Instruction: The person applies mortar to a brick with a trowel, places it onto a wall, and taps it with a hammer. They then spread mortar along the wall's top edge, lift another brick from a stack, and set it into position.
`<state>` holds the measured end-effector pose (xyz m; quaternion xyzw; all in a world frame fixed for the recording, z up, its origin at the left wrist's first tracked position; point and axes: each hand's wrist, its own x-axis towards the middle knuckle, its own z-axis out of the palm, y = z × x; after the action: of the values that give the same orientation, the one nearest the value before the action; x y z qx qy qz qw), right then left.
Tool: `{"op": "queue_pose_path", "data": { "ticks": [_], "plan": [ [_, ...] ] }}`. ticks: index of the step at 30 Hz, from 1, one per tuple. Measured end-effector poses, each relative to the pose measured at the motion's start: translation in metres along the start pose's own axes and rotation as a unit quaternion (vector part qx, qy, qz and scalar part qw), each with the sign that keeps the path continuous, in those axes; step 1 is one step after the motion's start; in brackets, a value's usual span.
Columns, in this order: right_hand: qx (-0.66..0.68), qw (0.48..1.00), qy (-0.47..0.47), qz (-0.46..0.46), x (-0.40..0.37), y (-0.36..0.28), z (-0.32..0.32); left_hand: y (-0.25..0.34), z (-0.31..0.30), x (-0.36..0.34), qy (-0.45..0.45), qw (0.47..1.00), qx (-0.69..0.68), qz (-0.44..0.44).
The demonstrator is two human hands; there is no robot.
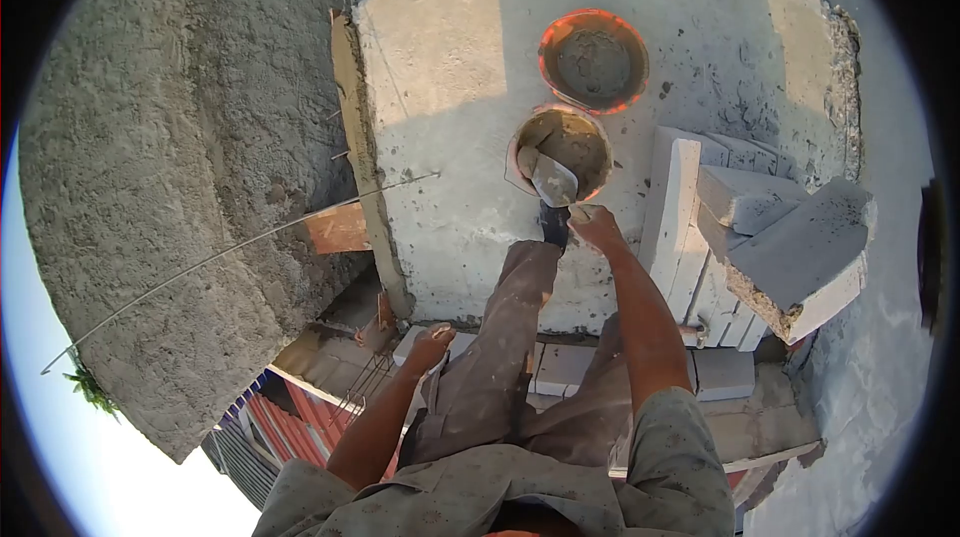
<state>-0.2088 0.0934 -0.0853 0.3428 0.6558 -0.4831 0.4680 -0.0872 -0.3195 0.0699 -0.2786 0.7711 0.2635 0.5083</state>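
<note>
My right hand [597, 227] is closed around the handle of a trowel. The trowel's blade [556, 181], smeared with grey mortar, lies over the near rim of a bucket [516, 142]. Wet mortar [575, 149] fills part of that bucket. Just beyond it stands an orange tub [643, 62], with more grey mortar inside. My left hand [433, 343] hangs beside my left thigh with its fingers curled in; whatever they may hold is hidden.
Pale blocks [680, 207] are stacked at the right, with a broken block [805, 257] tilted on top. A thin metal rod [240, 254] crosses the slab's left edge. A rough cement wall [180, 157] rises at the left. My dark shoe [553, 224] is near the bucket.
</note>
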Motion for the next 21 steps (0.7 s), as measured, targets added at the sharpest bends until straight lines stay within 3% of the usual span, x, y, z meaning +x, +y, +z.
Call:
{"op": "queue_pose_path", "data": {
  "ticks": [5, 8, 10, 12, 14, 16, 17, 19, 21],
  "plan": [
    [0.089, 0.958, 0.049, -0.267, -0.028, 0.109, -0.008, 0.016, -0.007, 0.009, 0.029, 0.999, -0.023, 0.007],
    [0.067, 0.979, -0.007, -0.195, -0.043, 0.112, -0.018, 0.033, 0.004, 0.001, 0.031, 0.999, -0.04, 0.007],
    [0.076, 0.945, 0.145, -0.282, -0.077, 0.085, -0.021, 0.051, 0.014, 0.0, 0.025, 0.999, -0.009, 0.024],
    [0.17, 0.915, 0.136, -0.34, -0.128, 0.059, -0.041, 0.078, 0.029, -0.015, 0.025, 0.997, -0.064, 0.035],
    [0.126, 0.872, 0.221, -0.42, -0.208, 0.045, -0.077, 0.105, 0.046, -0.024, 0.012, 0.996, -0.053, 0.069],
    [0.223, 0.863, 0.205, -0.405, -0.268, 0.054, -0.103, 0.132, 0.063, -0.033, -0.016, 0.994, -0.04, 0.105],
    [0.343, 0.862, 0.145, -0.344, -0.291, 0.071, -0.119, 0.144, 0.072, -0.035, -0.039, 0.991, -0.029, 0.122],
    [0.347, 0.816, 0.22, -0.407, -0.339, 0.105, -0.159, 0.161, 0.092, -0.036, -0.067, 0.985, -0.02, 0.16],
    [0.292, 0.82, 0.342, -0.354, -0.376, 0.145, -0.196, 0.17, 0.115, -0.031, -0.078, 0.977, -0.025, 0.199]
  ]
}}
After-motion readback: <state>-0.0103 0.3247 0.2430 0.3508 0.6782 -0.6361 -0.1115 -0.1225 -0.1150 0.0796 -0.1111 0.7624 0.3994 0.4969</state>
